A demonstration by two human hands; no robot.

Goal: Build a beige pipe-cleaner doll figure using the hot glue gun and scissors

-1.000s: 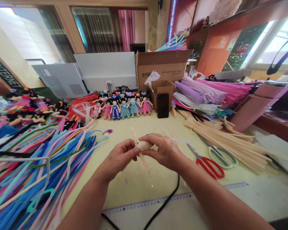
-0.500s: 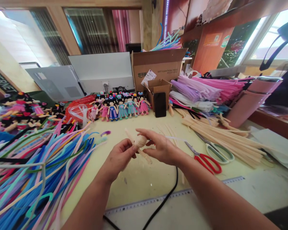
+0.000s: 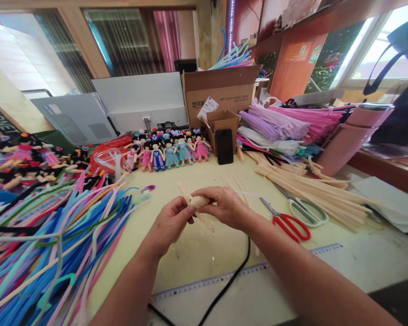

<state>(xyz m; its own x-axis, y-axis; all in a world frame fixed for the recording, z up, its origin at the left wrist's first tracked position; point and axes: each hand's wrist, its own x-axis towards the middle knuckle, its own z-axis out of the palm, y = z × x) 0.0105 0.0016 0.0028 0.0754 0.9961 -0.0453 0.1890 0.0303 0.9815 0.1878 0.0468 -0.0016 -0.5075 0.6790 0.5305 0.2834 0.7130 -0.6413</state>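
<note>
Between my hands, over the middle of the table, is a cream pipe-cleaner doll body (image 3: pixel 199 202), a wound rounded lump with thin stems sticking out at upper left and lower right. My left hand (image 3: pixel 172 220) pinches it from the left with thumb and fingers. From the right, my right hand (image 3: pixel 226 206) closes its thumb and fingers on the rounded lump. Part of the piece is hidden behind my fingers. A few loose cream pipe cleaners (image 3: pixel 238 183) lie just beyond my right hand.
Red-handled scissors (image 3: pixel 294 227) and green-white scissors (image 3: pixel 309 213) lie at right by a cream pipe-cleaner bundle (image 3: pixel 313 194). Coloured pipe cleaners (image 3: pixel 54 253) heap at left. Finished dolls (image 3: pixel 170 151) and a phone (image 3: pixel 224 147) stand behind. A ruler (image 3: pixel 245 271) and black cord (image 3: pixel 224 292) lie in front.
My right hand's fingers have closed from a loose, parted pose onto the rounded lump. My left hand keeps its pinch. The whole view has shifted slightly.
</note>
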